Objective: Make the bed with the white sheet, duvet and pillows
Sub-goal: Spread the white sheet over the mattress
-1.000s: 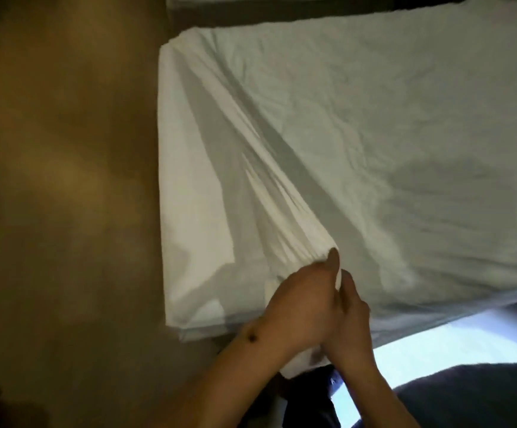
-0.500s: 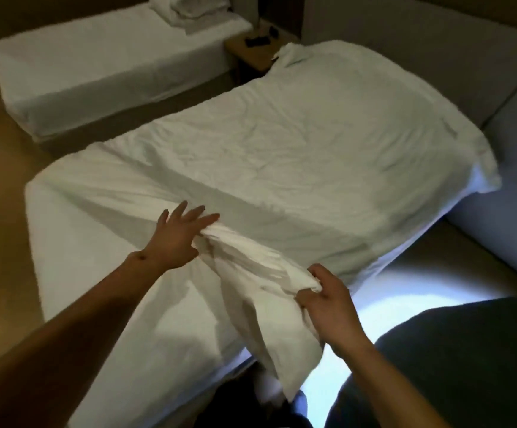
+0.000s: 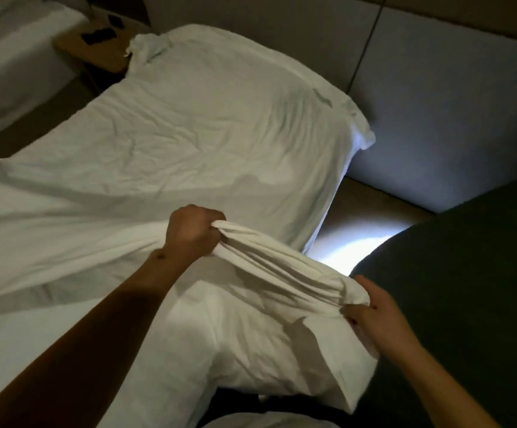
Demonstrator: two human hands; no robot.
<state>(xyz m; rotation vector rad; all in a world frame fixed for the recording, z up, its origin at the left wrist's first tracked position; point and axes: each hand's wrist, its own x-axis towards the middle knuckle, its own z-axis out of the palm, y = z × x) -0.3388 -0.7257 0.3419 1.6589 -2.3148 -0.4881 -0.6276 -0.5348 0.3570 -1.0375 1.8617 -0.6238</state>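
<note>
A white sheet (image 3: pixel 207 131) lies spread and wrinkled over the bed, reaching the far corners. At the bed's near edge the sheet is gathered into a thick bunched roll (image 3: pixel 281 267). My left hand (image 3: pixel 190 233) is fisted around the upper end of that roll, lifting it off the mattress. My right hand (image 3: pixel 377 316) grips the lower end near the sheet's corner, which hangs down below. No duvet or pillows show on this bed.
A second bed (image 3: pixel 10 57) with white bedding stands at the far left. Between the beds is a wooden nightstand (image 3: pixel 103 47) with dark small items on it. A padded wall panel (image 3: pixel 436 118) runs along the right, and a dark rounded seat (image 3: pixel 467 288) sits close at right.
My left hand, flat and open on the sheet before, has closed around the gathered fabric. The bunched roll is pulled tighter and higher between both hands. The view has shifted closer.
</note>
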